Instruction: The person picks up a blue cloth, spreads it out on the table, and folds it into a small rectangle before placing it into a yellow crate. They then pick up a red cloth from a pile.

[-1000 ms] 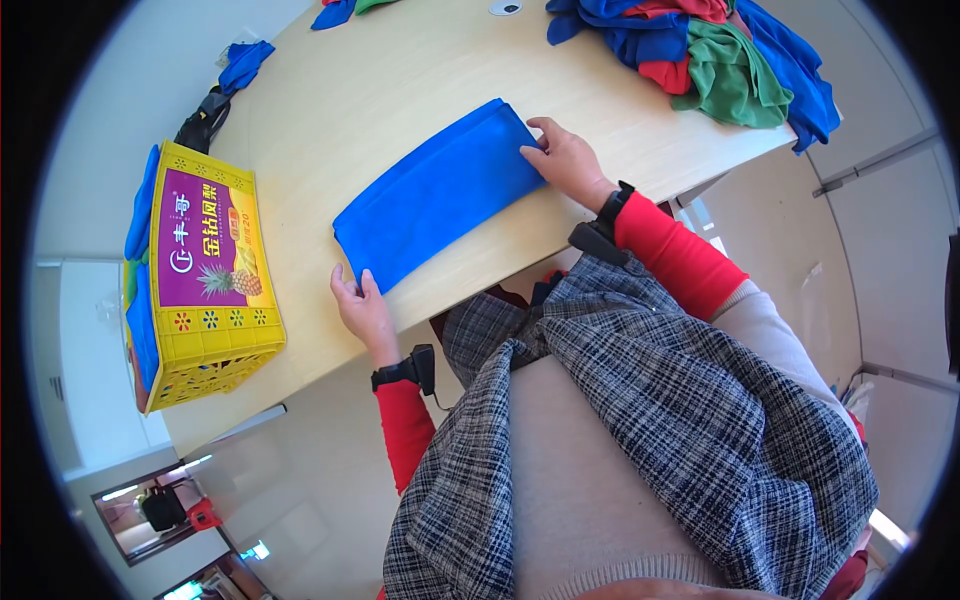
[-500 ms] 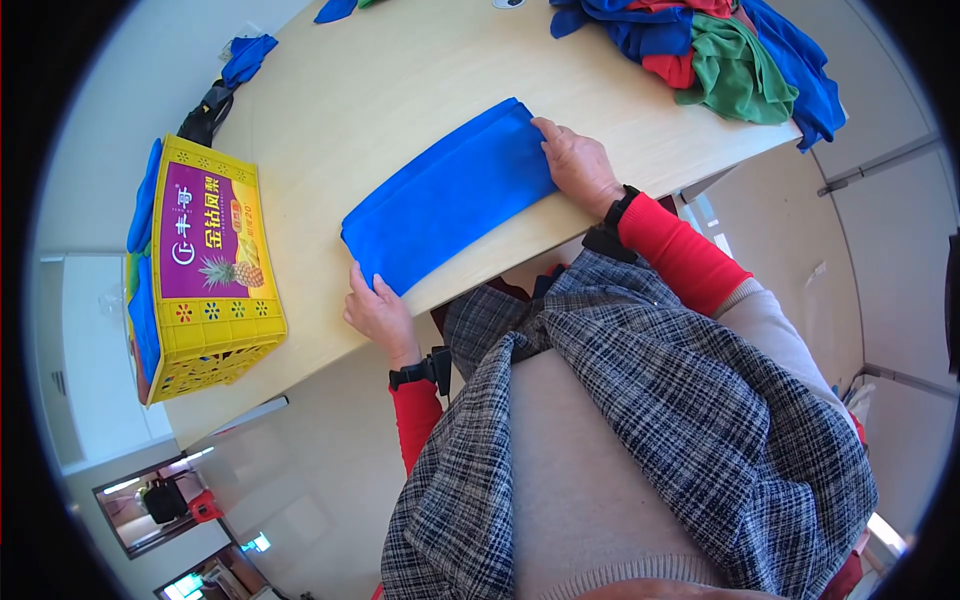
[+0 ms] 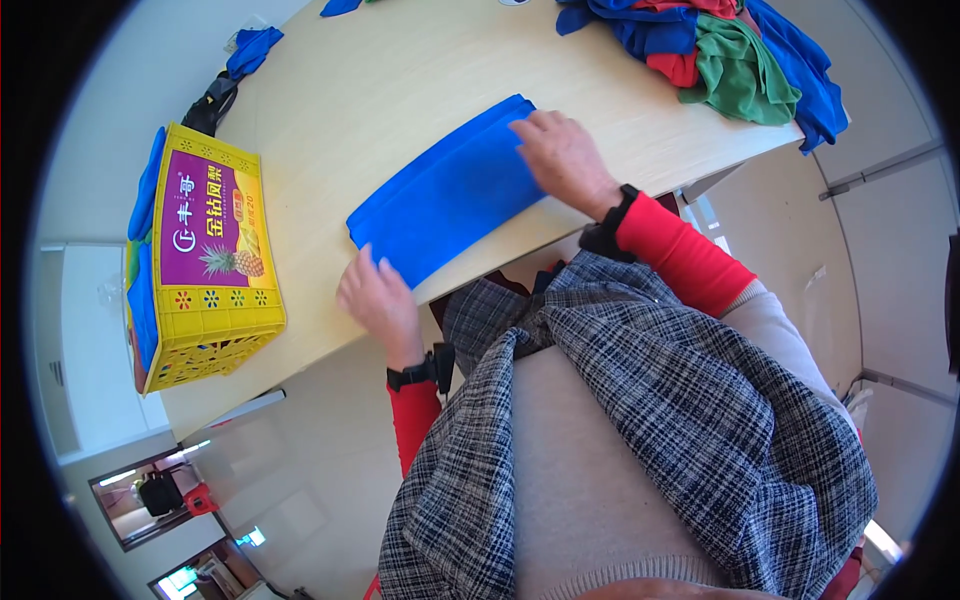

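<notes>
Pale wood-toned desk (image 3: 330,120) set across middle and far side, plain whitish wall (image 3: 115,130) seen beyond at left. Beige floor (image 3: 790,270) shown at right, edged by white panels (image 3: 905,270) parted by grey seams. Dark-framed opening (image 3: 132,522) lit by white strips at near left. Bright patches (image 3: 708,218) cast under desk's right edge.

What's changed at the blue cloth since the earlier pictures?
The right hand has moved left, from the right edge of the blue cloth to over its right end. The left hand has edged forward, its fingertips at the left end. Blur hides whether either hand grips it. The cloth remains folded on the table; the crate and cloth pile look unchanged.
</notes>
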Demonstrator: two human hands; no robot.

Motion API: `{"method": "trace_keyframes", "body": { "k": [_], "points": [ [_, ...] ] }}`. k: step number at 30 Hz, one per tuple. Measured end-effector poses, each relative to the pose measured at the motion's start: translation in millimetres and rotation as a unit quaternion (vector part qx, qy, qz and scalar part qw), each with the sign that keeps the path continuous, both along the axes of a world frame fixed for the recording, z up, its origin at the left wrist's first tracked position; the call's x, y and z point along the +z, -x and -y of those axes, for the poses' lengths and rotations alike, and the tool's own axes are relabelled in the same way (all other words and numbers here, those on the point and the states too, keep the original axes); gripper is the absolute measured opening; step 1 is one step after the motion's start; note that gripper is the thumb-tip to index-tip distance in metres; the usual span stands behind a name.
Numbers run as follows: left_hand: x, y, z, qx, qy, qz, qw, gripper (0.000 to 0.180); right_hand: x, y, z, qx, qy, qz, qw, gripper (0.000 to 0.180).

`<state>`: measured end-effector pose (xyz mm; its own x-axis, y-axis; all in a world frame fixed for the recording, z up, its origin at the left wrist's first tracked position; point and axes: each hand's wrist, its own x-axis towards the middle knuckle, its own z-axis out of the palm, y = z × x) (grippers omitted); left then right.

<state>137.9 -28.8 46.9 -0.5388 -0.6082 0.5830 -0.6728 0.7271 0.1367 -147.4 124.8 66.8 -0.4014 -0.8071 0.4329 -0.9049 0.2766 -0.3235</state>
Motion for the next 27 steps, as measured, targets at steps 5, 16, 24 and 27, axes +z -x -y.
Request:
{"method": "trace_keyframes", "body": {
  "k": [5, 16, 24, 27],
  "points": [
    [-14.8, 71.9, 6.3, -0.199, -0.071, 0.079, 0.974, 0.047, -19.2, -73.5, 52.9, 0.15, 0.056, 0.065, 0.985, 0.056],
    [-30.9, 63.4, 17.0, -0.096, -0.14, 0.184, 0.968, 0.063, -42.6, -21.3, 42.1, 0.034, -0.127, -0.04, 0.99, 0.066],
    [-41.1, 23.0, 43.8, -0.015, -0.158, 0.163, 0.974, 0.064, -45.6, 11.5, 29.5, -0.045, -0.144, -0.044, 0.988, 0.064],
    [-35.2, 11.0, 50.5, 0.014, -0.178, 0.146, 0.973, 0.066, -51.9, 24.4, 22.1, -0.063, -0.132, -0.039, 0.988, 0.063]
  ]
}}
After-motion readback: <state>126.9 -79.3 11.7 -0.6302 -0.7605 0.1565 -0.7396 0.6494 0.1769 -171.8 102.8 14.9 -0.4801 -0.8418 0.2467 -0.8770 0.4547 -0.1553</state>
